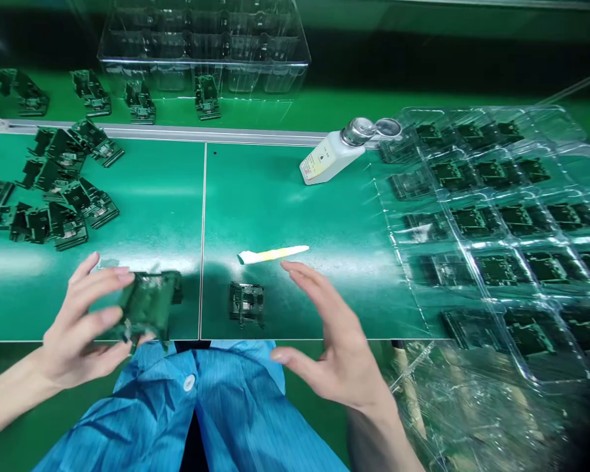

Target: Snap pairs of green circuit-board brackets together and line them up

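Near the front edge of the green table, my left hand (91,321) grips a green circuit board assembly (150,303) between its fingers and thumb. The board is slightly blurred. My right hand (329,334) hovers with fingers and thumb spread, holding nothing. Just left of it, a second circuit board assembly (246,304) lies on the table. Beyond that board rests a thin white brush-like stick (274,254) with a yellow band, close to my right fingertips.
Several board assemblies (61,164) are heaped at the left, and others (207,97) stand on the back ledge. A white dispenser bottle (330,156) stands behind. Clear plastic trays hold boards (472,221) at right; another clear tray (204,62) sits at the back.
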Demonstrator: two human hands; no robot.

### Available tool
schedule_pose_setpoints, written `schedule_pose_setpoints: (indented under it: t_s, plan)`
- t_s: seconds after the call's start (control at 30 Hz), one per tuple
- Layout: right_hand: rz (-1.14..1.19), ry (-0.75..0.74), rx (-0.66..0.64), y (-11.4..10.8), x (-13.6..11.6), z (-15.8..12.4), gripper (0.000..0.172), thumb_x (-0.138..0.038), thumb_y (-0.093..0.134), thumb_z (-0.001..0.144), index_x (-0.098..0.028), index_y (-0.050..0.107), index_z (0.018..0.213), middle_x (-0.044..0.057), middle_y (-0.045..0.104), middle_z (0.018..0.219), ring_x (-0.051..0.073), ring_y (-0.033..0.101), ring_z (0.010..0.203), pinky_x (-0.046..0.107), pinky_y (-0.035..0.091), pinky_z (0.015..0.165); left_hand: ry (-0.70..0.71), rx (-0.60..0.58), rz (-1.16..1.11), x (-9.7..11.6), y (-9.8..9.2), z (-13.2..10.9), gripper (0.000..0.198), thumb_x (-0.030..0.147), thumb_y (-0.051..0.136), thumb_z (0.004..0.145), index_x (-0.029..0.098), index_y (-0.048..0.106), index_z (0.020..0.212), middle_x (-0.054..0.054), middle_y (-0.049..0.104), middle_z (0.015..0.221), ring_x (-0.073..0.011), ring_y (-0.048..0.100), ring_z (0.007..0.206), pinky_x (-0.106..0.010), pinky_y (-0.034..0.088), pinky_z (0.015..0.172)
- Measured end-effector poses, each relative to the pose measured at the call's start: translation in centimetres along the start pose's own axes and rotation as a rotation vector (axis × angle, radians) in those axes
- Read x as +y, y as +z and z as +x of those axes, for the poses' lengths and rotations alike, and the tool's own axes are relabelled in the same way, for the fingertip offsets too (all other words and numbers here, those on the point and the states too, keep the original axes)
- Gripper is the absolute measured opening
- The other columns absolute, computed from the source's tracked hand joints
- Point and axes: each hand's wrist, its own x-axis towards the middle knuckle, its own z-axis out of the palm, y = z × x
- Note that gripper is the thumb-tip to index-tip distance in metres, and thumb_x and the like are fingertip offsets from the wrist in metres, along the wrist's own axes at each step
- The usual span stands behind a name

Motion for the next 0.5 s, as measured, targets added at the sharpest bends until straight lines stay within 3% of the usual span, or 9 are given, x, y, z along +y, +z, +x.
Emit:
schedule_pose_setpoints:
  t_s: [0.07,0.13,0.2,0.27,0.37,0.5]
  plan:
    - [-0.131,0.048,-0.096,1.2,1.0,-1.2,0.090,-0.050,0.070,0.086,-0.020,0.024,0.157,0.021,0.037,0.156,0.036,0.039,0.143,0.057,0.045,0.111,-0.160,0.139,-0.193,-0.3,1.1,0.9,0.061,0.021,0.085,0.063,0.035,0.060,0.118,0.002,0.069,0.119,-0.0245,0.066,0.111,-0.054,0.043,0.115]
    - [-0.173,0.091,-0.130,2.8,1.9,-1.9,0.082,-0.040,0.069,0.088,-0.020,0.026,0.156,0.020,0.035,0.157,0.037,0.037,0.145,0.060,0.043,0.112,-0.425,0.255,-0.351,0.1,2.5,0.7,0.063,0.022,0.088,0.061,0.033,0.061,0.117,0.002,0.069,0.113,-0.0231,0.065,0.110,-0.044,0.050,0.109]
    - [-0.033,0.188,-0.089,4.2,2.5,-2.0,0.063,-0.027,0.065,0.088,-0.020,0.043,0.147,0.018,0.049,0.147,0.034,0.049,0.137,0.056,0.047,0.109,-0.702,0.316,-0.458,0.9,3.6,-0.1,0.061,0.025,0.091,0.058,0.031,0.063,0.112,0.002,0.070,0.108,-0.0215,0.066,0.107,-0.035,0.056,0.098]
    - [0.235,0.341,-0.014,5.1,3.0,-1.8,0.045,-0.026,0.066,0.086,-0.021,0.058,0.130,0.013,0.067,0.123,0.028,0.066,0.112,0.047,0.056,0.097,-0.894,0.352,-0.563,1.8,4.5,-0.7,0.064,0.029,0.093,0.054,0.028,0.063,0.110,0.001,0.070,0.107,-0.0198,0.068,0.102,-0.029,0.058,0.091]
    - [0.599,0.570,0.156,5.7,3.0,-1.7,0.033,-0.032,0.073,0.081,-0.022,0.065,0.111,0.005,0.071,0.096,0.020,0.069,0.086,0.036,0.060,0.081,-0.958,0.374,-0.743,3.0,5.3,-0.3,0.063,0.030,0.092,0.056,0.026,0.064,0.112,0.000,0.072,0.106,-0.0177,0.071,0.093,-0.027,0.060,0.086]
    - [0.826,0.710,0.303,6.2,2.2,-1.6,0.040,-0.029,0.082,0.071,-0.024,0.066,0.107,0.001,0.069,0.090,0.017,0.068,0.081,0.031,0.059,0.079,-0.969,0.351,-0.885,4.2,6.2,0.9,0.057,0.026,0.091,0.059,0.027,0.067,0.110,0.002,0.076,0.101,-0.0161,0.075,0.087,-0.025,0.062,0.081]
